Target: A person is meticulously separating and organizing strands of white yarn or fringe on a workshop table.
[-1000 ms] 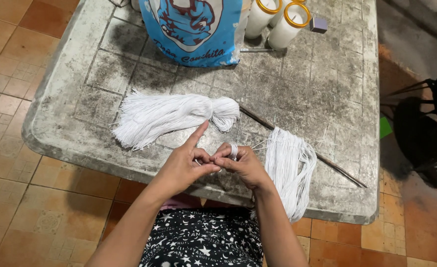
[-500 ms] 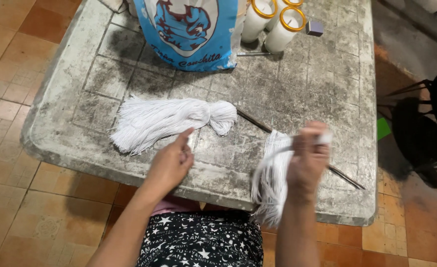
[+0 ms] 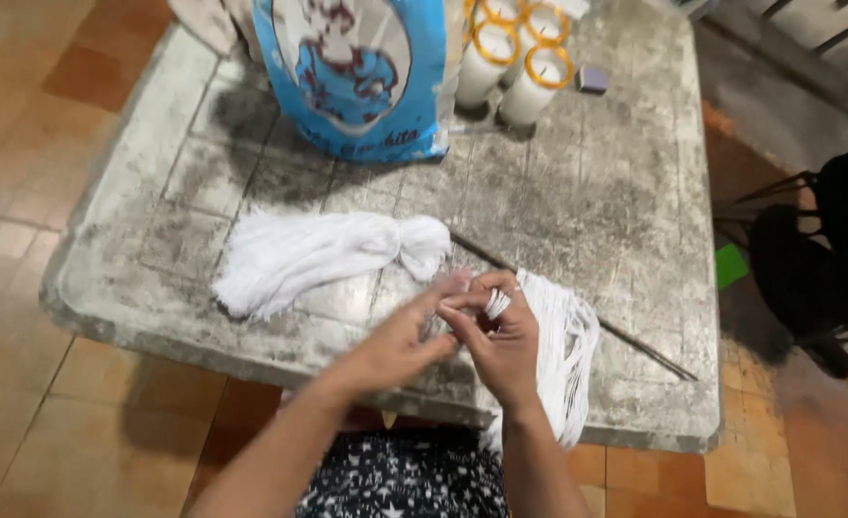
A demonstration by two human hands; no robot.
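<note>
Pinching a small bunch of white string ends [image 3: 497, 303] between thumb and forefinger, my right hand [image 3: 502, 345] sits palm-down over the near edge of the table, wrist bent slightly inward, forearm rising from the bottom of the view. The remaining fingers curl loosely under the bunch. My left hand [image 3: 400, 336] reaches in from the lower left, its forearm running diagonally; its fingertips [image 3: 457, 281] are extended and meet the right hand's at the string ends, touching them, though blur keeps me from telling whether they actually grip.

From the pinched ends a hank of white strings [image 3: 566, 355] falls to the right of my right hand, lies across the tabletop and hangs over the near edge. To the left, well apart from both hands, a second white bundle [image 3: 318, 254] lies flat, knotted near its right end and fanned out at the left. A thin dark rod [image 3: 635, 345] runs diagonally beneath the hank. Farther back on the worn grey table [image 3: 625, 192] stand a blue-and-white bag [image 3: 357, 77] and several white candles with yellow rims [image 3: 529, 82], with a small grey block [image 3: 592, 79] just beside them.
</note>
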